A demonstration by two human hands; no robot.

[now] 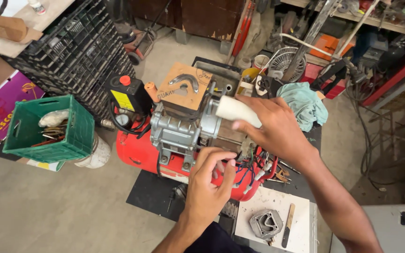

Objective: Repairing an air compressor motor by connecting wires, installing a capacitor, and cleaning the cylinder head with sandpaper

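Pretty bright, even daylight all over, nothing harsh. Shadows are soft, just a faint one under the red tank (141,152) on the floor (62,211). No real glare, the white cylinder (237,111) is nearly blown out though. Centre is sharp, shelves (376,28) at the top right go a bit soft, and the edges bend from the wide lens

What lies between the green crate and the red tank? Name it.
In the head view, between the green crate and the red tank stands a white bucket-like container, partly under the crate; the rest of the stretch is bare concrete floor.
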